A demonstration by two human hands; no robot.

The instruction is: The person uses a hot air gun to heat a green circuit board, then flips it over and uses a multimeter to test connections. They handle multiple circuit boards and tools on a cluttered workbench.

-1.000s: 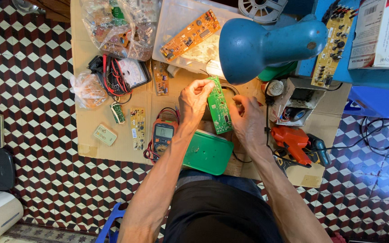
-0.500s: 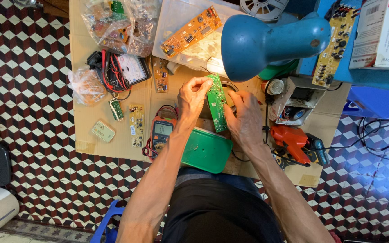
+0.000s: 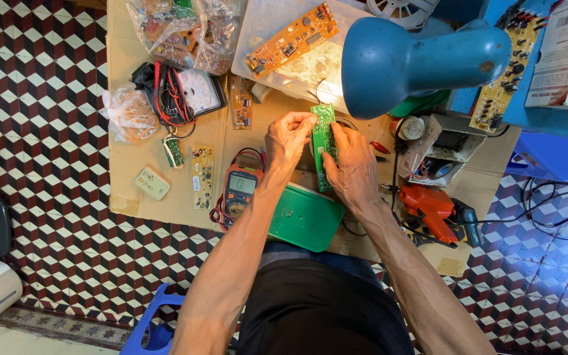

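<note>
Presently the narrow green rectangular circuit board [image 3: 323,146] stands lengthwise away from the person, above the green plastic box [image 3: 307,217], left hand [image 3: 288,139] fingertips pinching its far corner, right hand [image 3: 352,164] fingers clasping its side.

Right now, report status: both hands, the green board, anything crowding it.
Left hand pinching green circuit board at its top edge. Right hand gripping its side. Blue lamp overhangs close above; green box just below.

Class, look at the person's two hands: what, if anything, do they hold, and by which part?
Both hold one narrow green circuit board. The left hand pinches its upper left edge; the right hand grips its right side lower down.
</note>
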